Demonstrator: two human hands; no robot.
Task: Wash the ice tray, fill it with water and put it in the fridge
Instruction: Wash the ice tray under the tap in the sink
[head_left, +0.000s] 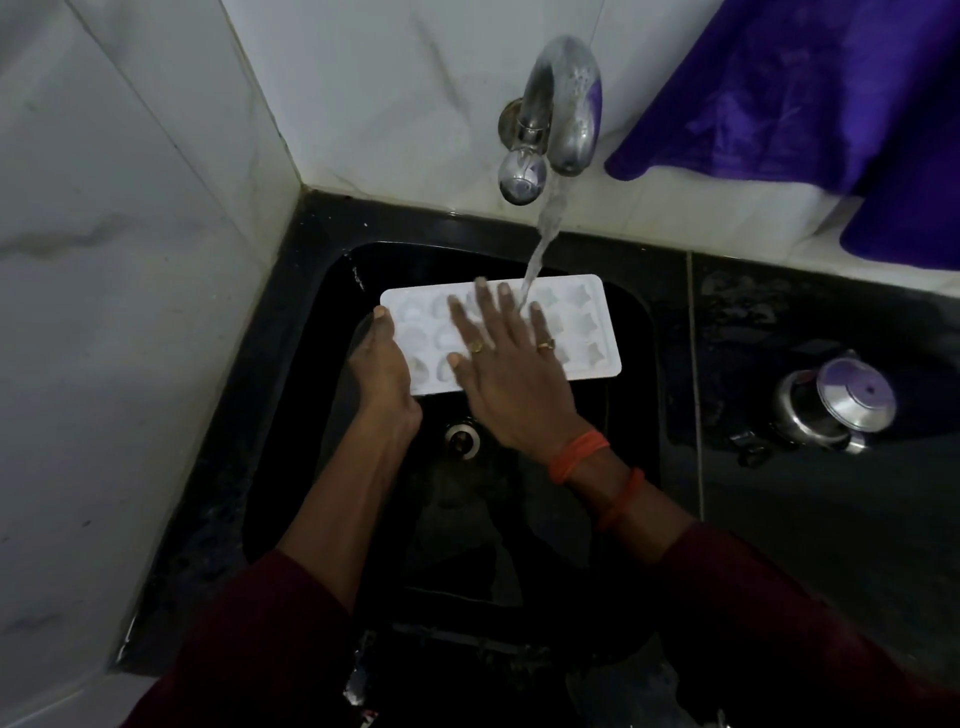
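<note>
A white ice tray (587, 332) with several star and round moulds is held level over the black sink (628, 322). My left hand (382, 364) grips its left end, thumb on the top rim. My right hand (506, 364) lies flat on the tray's middle with fingers spread and straight. Water runs from the chrome tap (566, 104) and falls onto the tray beside my right fingers.
The sink drain (461, 439) shows below the tray. A steel lidded pot (831, 402) stands on the dark wet counter (779, 322) at the right. A purple cloth (831, 93) hangs at the upper right. White tiled walls (130, 260) close in the left and back.
</note>
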